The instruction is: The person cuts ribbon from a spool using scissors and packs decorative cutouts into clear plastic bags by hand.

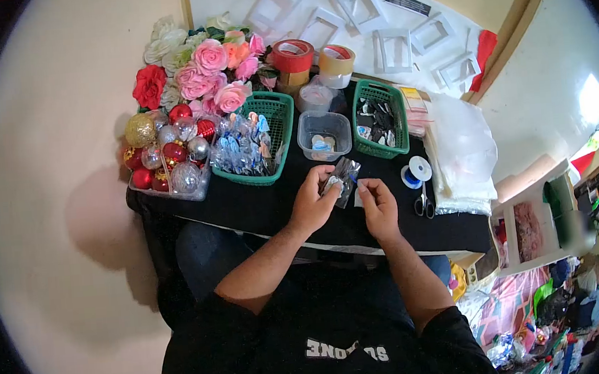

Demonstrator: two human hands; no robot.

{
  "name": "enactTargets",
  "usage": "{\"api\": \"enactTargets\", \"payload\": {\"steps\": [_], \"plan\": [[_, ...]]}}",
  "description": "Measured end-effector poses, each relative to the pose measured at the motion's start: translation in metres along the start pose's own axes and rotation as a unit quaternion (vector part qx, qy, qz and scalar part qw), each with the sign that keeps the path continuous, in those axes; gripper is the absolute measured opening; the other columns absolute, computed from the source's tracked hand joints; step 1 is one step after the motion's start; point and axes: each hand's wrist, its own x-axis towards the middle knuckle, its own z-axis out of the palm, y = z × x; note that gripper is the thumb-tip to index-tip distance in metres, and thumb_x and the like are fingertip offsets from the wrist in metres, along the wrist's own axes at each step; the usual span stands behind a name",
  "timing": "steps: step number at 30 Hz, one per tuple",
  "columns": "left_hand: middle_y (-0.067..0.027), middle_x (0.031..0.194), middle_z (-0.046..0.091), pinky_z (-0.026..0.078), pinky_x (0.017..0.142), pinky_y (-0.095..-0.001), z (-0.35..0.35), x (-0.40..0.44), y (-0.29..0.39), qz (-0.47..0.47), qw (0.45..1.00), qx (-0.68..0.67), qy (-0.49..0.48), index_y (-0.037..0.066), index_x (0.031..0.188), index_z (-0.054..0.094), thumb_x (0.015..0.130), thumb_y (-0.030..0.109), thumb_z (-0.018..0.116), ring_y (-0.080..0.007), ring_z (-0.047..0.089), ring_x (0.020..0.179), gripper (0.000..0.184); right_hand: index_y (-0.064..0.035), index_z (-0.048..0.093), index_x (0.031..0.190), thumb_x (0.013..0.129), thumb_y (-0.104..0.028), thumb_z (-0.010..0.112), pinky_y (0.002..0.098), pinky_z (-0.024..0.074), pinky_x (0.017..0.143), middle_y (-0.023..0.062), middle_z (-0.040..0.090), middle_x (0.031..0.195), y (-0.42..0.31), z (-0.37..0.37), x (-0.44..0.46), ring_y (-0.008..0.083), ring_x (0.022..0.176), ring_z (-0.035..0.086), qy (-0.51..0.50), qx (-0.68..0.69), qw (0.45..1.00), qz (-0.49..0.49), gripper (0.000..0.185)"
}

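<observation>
My left hand (312, 198) is closed on a small clear plastic packet (345, 176) with a pale little piece by the thumb. Just to its right, my right hand (380, 209) pinches a small whitish piece (358, 195), too small to name, beside the packet's edge. Both hands are above the black tabletop (266, 214). Beyond them stands a clear plastic tub (324, 130) with a few small pale pieces inside. A green basket (283, 142) to the left holds several filled packets (243, 146). Another green basket (379, 117) holds small black and white pieces.
Christmas baubles (170, 151) fill a clear container at the left, below artificial roses (206, 75). Tape rolls (294, 55) stand at the back. On the right lie a ribbon spool (419, 169), scissors (425, 204) and stacked plastic bags (462, 149). White frames (393, 51) lean behind.
</observation>
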Motion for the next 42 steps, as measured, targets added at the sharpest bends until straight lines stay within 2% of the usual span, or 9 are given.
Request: {"api": "enactTargets", "payload": {"steps": [8,13,14,18,25,27,31,34,42], "plan": [[-0.0074,0.098,0.058,0.05,0.07,-0.0267,-0.002,0.004,-0.006,-0.035,0.994,-0.102,0.015,0.001,0.128,0.043,0.089,0.004,0.063,-0.0115,0.059,0.082,0.044,-0.0062,0.055,0.115,0.097,-0.013,0.059,0.0201,0.0395,0.063,-0.002,0.057,0.092,-0.007,0.017,0.015,0.0051,0.077,0.05,-0.016,0.117,0.99,0.081,0.02],[-0.0061,0.099,0.058,0.049,0.07,-0.0262,-0.005,0.004,-0.002,-0.047,0.994,-0.099,-0.008,0.003,0.123,0.048,0.087,0.003,0.062,-0.0099,0.057,0.083,0.039,-0.007,0.05,0.118,0.096,-0.01,0.058,0.0204,0.0396,0.064,-0.0023,0.052,0.092,0.002,0.016,0.014,0.005,0.078,0.049,-0.004,0.142,0.987,0.069,0.023],[-0.0045,0.097,0.058,0.048,0.068,-0.0253,-0.003,0.006,-0.015,0.005,0.996,-0.091,0.002,0.003,0.119,0.052,0.087,0.004,0.062,-0.0088,0.056,0.081,0.033,-0.0065,0.05,0.117,0.096,-0.009,0.058,0.0205,0.0397,0.064,-0.0021,0.052,0.092,0.002,0.016,0.012,0.0052,0.078,0.049,-0.014,0.138,0.989,0.057,0.023],[-0.0005,0.09,0.058,0.046,0.067,-0.0224,-0.005,0.001,0.002,-0.05,0.996,-0.06,-0.053,0.004,0.114,0.055,0.09,0.01,0.063,-0.0066,0.055,0.077,0.026,-0.0059,0.049,0.118,0.096,-0.008,0.058,0.0207,0.041,0.068,-0.0015,0.052,0.092,0.002,0.017,0.01,0.006,0.08,0.049,-0.029,0.139,0.989,0.04,0.024],[0.0005,0.089,0.06,0.045,0.069,-0.0214,-0.003,0.004,0.0,-0.051,0.995,-0.076,-0.03,0.004,0.106,0.058,0.094,0.018,0.063,-0.0055,0.055,0.078,0.018,-0.0055,0.048,0.12,0.095,-0.007,0.06,0.0207,0.0408,0.07,-0.0015,0.052,0.092,0.006,0.015,0.012,0.0063,0.081,0.049,-0.037,0.136,0.99,0.025,0.027],[0.0007,0.089,0.06,0.045,0.072,-0.0213,-0.003,0.003,0.002,-0.039,0.993,-0.107,-0.015,0.004,0.104,0.058,0.095,0.016,0.061,-0.0057,0.055,0.081,0.016,-0.0053,0.047,0.121,0.095,-0.008,0.06,0.0208,0.041,0.07,-0.0016,0.053,0.093,0.003,0.014,0.012,0.0058,0.081,0.049,-0.051,0.128,0.988,0.068,0.029],[0.0015,0.088,0.059,0.045,0.072,-0.0212,-0.001,0.004,0.007,-0.053,0.992,-0.114,-0.01,0.005,0.104,0.058,0.096,0.017,0.061,-0.0054,0.056,0.08,0.015,-0.0065,0.053,0.113,0.097,-0.019,0.061,0.0217,0.0424,0.067,-0.0021,0.057,0.09,-0.006,0.014,0.011,0.0051,0.076,0.05,-0.051,0.086,0.989,0.11,0.021],[0.0022,0.087,0.059,0.045,0.063,-0.0202,-0.002,0.002,0.006,-0.075,0.992,-0.099,-0.012,0.006,0.104,0.058,0.095,0.018,0.062,-0.004,0.055,0.077,0.016,-0.007,0.057,0.105,0.097,-0.023,0.061,0.0217,0.0425,0.066,-0.002,0.058,0.087,-0.009,0.015,0.011,0.0052,0.075,0.051,-0.046,0.052,0.99,0.122,0.019],[0.0012,0.092,0.061,0.044,0.057,-0.0196,-0.004,0.003,0.006,-0.087,0.991,-0.1,-0.019,0.008,0.11,0.058,0.095,0.018,0.061,-0.0039,0.057,0.079,0.018,-0.0073,0.059,0.099,0.095,-0.024,0.063,0.0224,0.0423,0.066,-0.0019,0.059,0.085,-0.008,0.007,0.012,0.0059,0.075,0.052,-0.06,0.133,0.978,0.148,0.017]]}}
